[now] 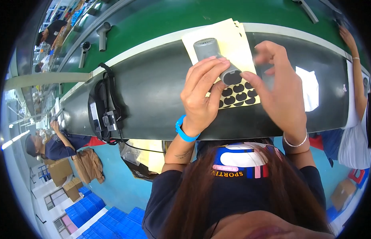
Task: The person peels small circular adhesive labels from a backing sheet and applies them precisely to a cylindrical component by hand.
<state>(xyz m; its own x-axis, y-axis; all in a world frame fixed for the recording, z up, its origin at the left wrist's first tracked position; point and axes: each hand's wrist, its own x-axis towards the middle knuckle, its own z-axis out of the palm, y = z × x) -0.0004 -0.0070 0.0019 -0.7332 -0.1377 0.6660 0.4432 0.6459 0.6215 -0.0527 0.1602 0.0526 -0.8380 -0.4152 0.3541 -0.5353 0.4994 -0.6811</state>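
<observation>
Her left hand (201, 93) is wrapped tight around a grey hair-dryer body (216, 59), held over the yellow sheet of black stickers (237, 93) near the dark bench's far edge (153, 91). The right hand (279, 89) hovers beside it, fingers loosely spread. A black scanner with cable (104, 105) sits at the bench's left end; two more grey dryers (102, 34) lie on the green belt beyond.

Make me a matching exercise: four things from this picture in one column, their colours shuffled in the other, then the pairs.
1. wristband
2. sticker sheet
3. stickers
4. conveyor belt

a. black
b. green
c. blue
d. pale yellow

Pairs: 1-c, 2-d, 3-a, 4-b
</observation>
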